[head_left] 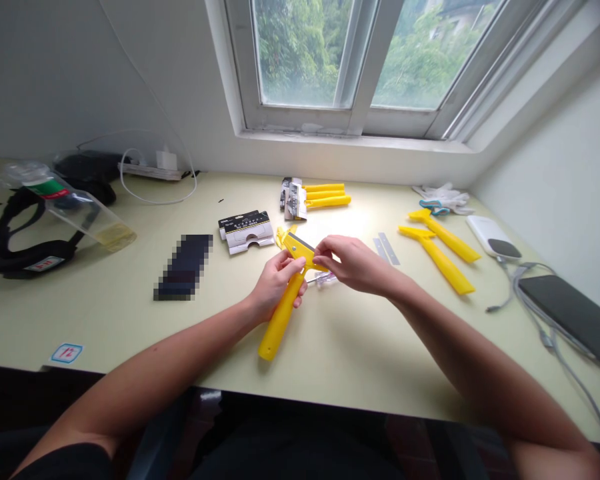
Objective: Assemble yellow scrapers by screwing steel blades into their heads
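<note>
A yellow blade scraper (281,313) is held over the table, its handle slanting down toward me. My left hand (271,285) wraps it just below the head, thumb on top. At the right end of the head, the fingers of my right hand (347,260) are pinched together on the scraper's edge. A dark strip runs along the head. Beneath my hands lies a screwdriver (325,279) with a clear handle, partly hidden. Two thin metal blades (386,249) rest right of my right hand. Small yellow pieces (282,235) show behind the scraper head.
Two yellow scraper bodies (443,257) lie at right, near white gloves (445,198), a power bank (493,237), a cable and a phone (575,313). Behind are packaged scrapers (325,195) and opened cardboard packaging (247,231). At left are a pixelated dark rectangle (184,267) and a bottle (87,217).
</note>
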Demonstrator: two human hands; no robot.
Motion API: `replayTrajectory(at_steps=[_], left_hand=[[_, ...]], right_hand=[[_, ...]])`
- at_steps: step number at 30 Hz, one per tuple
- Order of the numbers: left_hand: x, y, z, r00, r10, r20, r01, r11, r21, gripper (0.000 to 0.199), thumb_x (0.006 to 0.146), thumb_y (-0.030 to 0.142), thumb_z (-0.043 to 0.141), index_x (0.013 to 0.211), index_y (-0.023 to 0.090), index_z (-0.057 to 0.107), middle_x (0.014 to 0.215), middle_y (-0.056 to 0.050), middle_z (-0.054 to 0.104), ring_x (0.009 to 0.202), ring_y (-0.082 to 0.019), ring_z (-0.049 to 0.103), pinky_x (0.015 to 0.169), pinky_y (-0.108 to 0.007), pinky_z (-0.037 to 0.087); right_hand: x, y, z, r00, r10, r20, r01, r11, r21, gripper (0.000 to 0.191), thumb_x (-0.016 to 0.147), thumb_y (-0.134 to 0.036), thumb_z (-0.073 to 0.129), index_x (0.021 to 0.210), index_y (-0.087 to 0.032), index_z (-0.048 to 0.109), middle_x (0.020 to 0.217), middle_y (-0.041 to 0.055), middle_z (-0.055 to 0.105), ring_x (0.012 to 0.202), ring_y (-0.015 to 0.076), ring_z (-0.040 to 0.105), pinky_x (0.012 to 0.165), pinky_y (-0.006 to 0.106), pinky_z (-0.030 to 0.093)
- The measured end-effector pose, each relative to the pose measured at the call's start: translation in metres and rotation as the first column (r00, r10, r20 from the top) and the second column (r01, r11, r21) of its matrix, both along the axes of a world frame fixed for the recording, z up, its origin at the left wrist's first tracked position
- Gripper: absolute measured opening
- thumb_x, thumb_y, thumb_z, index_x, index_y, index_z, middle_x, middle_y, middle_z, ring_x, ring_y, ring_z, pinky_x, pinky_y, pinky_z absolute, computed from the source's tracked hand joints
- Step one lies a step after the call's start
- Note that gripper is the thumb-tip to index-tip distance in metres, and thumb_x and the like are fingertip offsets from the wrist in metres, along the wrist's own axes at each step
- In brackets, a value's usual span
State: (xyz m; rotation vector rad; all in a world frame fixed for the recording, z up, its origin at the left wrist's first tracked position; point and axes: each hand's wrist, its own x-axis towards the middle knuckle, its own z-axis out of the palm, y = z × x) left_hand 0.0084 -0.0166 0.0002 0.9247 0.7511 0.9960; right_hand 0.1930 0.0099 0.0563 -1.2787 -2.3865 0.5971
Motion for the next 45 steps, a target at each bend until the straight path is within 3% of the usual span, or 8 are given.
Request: replayTrajectory(at_steps=[4,13,17,22,27,35,40,45], left_hand=[[0.0,0.0,0.0,1.0,-0.002,0.003,0.002,1.0,0.008,0.03,0.085,0.042,0.065,0.1,0.021,0.051,0.079,0.002,0.052,0.046,-0.008,0.052,0.032,-0.017,0.039],[0.0,0.0,0.0,1.0,-0.001,-0.018,0.002,1.0,0.02,0.031,0.084,0.042,0.065,0.103,0.021,0.052,0.088,0.0,0.056,0.045,-0.006,0.052,0.031,-0.017,0.038],[-0.001,0.001,0.001,1.0,0.0,-0.004,0.001,0.999,0.038,0.032,0.084,0.043,0.066,0.102,0.021,0.051,0.079,0.003,0.055,0.042,-0.007,0.051,0.03,-0.017,0.037],[-0.002,0.002,0.005,1.0,0.019,0.019,-0.02,0.998,0.054,0.036,0.081,0.044,0.068,0.101,0.02,0.05,0.075,0.004,0.053,0.039,-0.007,0.051,0.029,-0.017,0.036],[-0.002,0.002,0.006,1.0,0.006,0.0,-0.006,0.997,0.071,0.036,0.082,0.044,0.068,0.103,0.02,0.051,0.073,0.004,0.053,0.039,-0.008,0.051,0.028,-0.017,0.036],[-0.001,-0.001,0.008,0.999,-0.008,-0.036,0.011,0.996,0.085,0.037,0.083,0.045,0.067,0.105,0.02,0.052,0.075,0.003,0.054,0.039,-0.008,0.052,0.029,-0.018,0.038],[-0.001,-0.001,0.008,0.999,0.0,-0.038,0.002,0.998,0.059,0.037,0.081,0.045,0.068,0.104,0.02,0.053,0.079,0.002,0.055,0.041,-0.008,0.053,0.03,-0.019,0.04],[-0.001,0.001,0.006,0.999,0.03,-0.015,-0.029,0.998,0.055,0.035,0.082,0.044,0.068,0.102,0.02,0.052,0.08,0.002,0.054,0.042,-0.008,0.053,0.03,-0.019,0.04]], right_hand=[[0.0,0.003,-0.005,1.0,0.018,-0.006,-0.017,0.995,0.102,0.014,0.091,-0.028,0.057,0.084,-0.018,0.064,0.08,0.0033,0.063,0.074,0.0136,0.053,0.069,0.027,0.039],[0.004,0.004,-0.005,0.995,0.076,-0.061,-0.071,0.994,0.084,0.018,0.09,-0.032,0.06,0.08,-0.019,0.066,0.078,0.0029,0.06,0.072,0.0129,0.053,0.066,0.026,0.04],[0.001,0.002,-0.005,0.997,0.043,-0.07,-0.036,0.994,0.106,0.015,0.088,-0.031,0.061,0.08,-0.019,0.064,0.083,0.0034,0.059,0.075,0.0133,0.054,0.068,0.027,0.041],[-0.001,0.004,-0.007,0.968,-0.05,-0.245,0.034,0.997,-0.071,0.022,0.083,-0.034,0.065,0.099,-0.022,0.057,0.085,0.0009,0.059,0.074,0.0132,0.054,0.067,0.027,0.044],[0.004,0.011,-0.014,0.925,-0.076,-0.373,-0.028,0.963,-0.267,0.024,0.082,-0.036,0.066,0.096,-0.021,0.055,0.087,0.0005,0.059,0.075,0.0132,0.057,0.067,0.028,0.048],[0.007,0.015,-0.014,0.852,-0.095,-0.515,-0.239,0.804,-0.544,0.037,0.081,-0.041,0.07,0.108,-0.019,0.055,0.086,0.0012,0.06,0.073,0.0111,0.056,0.062,0.024,0.046],[0.008,0.016,-0.017,0.849,-0.095,-0.52,-0.257,0.786,-0.563,0.04,0.081,-0.043,0.07,0.112,-0.021,0.055,0.087,0.0003,0.059,0.072,0.0104,0.055,0.063,0.023,0.047],[0.005,0.015,-0.022,0.828,-0.027,-0.56,-0.268,0.858,-0.438,0.038,0.086,-0.043,0.065,0.115,-0.022,0.051,0.088,0.0002,0.059,0.076,0.0116,0.058,0.065,0.025,0.049]])
